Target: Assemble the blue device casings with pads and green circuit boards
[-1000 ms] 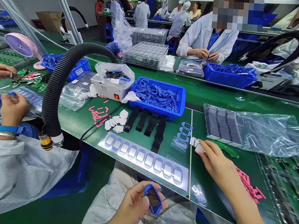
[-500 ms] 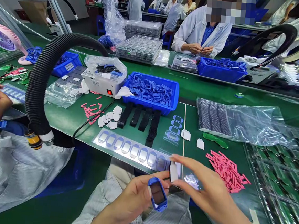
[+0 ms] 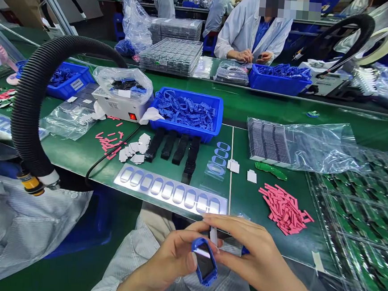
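Lower centre: left hand [image 3: 171, 256] grips case [image 3: 205, 264], right hand [image 3: 253, 245] pinches card [image 3: 213, 236].
Fitting step, I judge; next needs alignment.

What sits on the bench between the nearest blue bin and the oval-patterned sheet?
Four rows of black pieces lie there, as the head view shows.
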### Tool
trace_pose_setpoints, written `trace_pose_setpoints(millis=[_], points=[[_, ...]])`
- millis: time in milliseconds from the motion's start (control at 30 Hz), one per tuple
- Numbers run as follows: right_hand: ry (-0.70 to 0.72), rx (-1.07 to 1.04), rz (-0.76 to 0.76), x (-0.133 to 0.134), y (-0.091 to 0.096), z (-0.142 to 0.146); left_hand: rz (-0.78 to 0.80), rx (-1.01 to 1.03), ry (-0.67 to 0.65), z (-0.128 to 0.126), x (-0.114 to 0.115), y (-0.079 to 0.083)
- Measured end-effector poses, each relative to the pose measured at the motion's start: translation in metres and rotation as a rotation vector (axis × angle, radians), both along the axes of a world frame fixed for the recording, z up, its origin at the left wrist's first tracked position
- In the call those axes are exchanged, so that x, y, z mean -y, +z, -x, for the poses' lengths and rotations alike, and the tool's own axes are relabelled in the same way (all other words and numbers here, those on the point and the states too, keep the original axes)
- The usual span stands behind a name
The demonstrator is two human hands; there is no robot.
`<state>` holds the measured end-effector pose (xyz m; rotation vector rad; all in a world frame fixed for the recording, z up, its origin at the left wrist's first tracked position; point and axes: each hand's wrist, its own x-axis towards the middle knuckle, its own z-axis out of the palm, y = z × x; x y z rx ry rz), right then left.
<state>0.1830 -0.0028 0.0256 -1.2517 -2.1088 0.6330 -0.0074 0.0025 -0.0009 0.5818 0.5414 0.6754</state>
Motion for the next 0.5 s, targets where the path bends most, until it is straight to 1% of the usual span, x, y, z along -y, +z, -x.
trace_pose_setpoints(millis=[100, 167, 233, 300, 367, 400, 500], points=[[-0.004, -0.106, 0.095, 0.002, -0.002, -0.003, -0.064, -0.012, -0.065, 0.002, 0.001, -0.002], [-0.002, -0.159, 0.137, 0.003, -0.004, -0.005, -0.076, -0.012, -0.102, 0.002, 0.002, -0.002], [-0.006, -0.199, 0.153, 0.005, -0.005, -0.006, -0.060, -0.009, -0.116, 0.002, 0.003, -0.003], [-0.024, -0.242, 0.149, 0.008, -0.007, -0.005, -0.017, -0.005, -0.100, 0.001, 0.006, -0.004], [-0.085, -0.289, 0.115, 0.013, -0.010, -0.003, 0.043, 0.018, -0.079, 0.000, 0.009, -0.006], [-0.137, -0.307, 0.076, 0.016, -0.013, -0.001, 0.069, 0.038, -0.067, -0.001, 0.010, -0.007], [-0.290, -0.289, -0.144, 0.026, -0.020, 0.004, 0.108, 0.092, -0.046, -0.004, 0.012, -0.008]])
